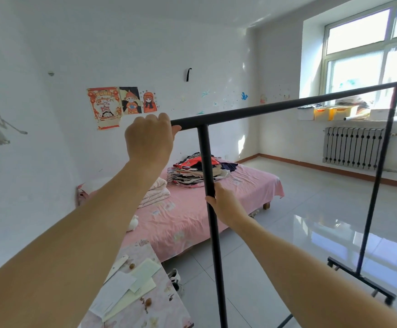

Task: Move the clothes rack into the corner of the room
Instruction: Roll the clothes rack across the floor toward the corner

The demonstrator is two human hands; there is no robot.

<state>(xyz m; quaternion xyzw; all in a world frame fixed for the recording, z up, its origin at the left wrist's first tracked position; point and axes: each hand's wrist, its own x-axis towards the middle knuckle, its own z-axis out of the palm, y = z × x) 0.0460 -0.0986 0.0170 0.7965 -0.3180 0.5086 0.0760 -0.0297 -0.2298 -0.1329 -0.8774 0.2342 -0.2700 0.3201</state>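
Note:
A black metal clothes rack (287,106) stands empty in front of me on the tiled floor. Its top bar runs from the centre to the upper right. My left hand (149,139) grips the near end of the top bar. My right hand (223,202) is closed around the near upright post, about halfway down what I can see of it. The far upright ends in a black foot with castors (360,279) at the lower right. The room's corner (255,152) lies beyond the bed, left of the radiator.
A bed with a pink sheet (247,185) holds a stack of folded clothes (192,171) and a folded quilt. A small table with papers (133,287) is at my lower left, shoes beside it. A radiator (353,147) sits under the window at right.

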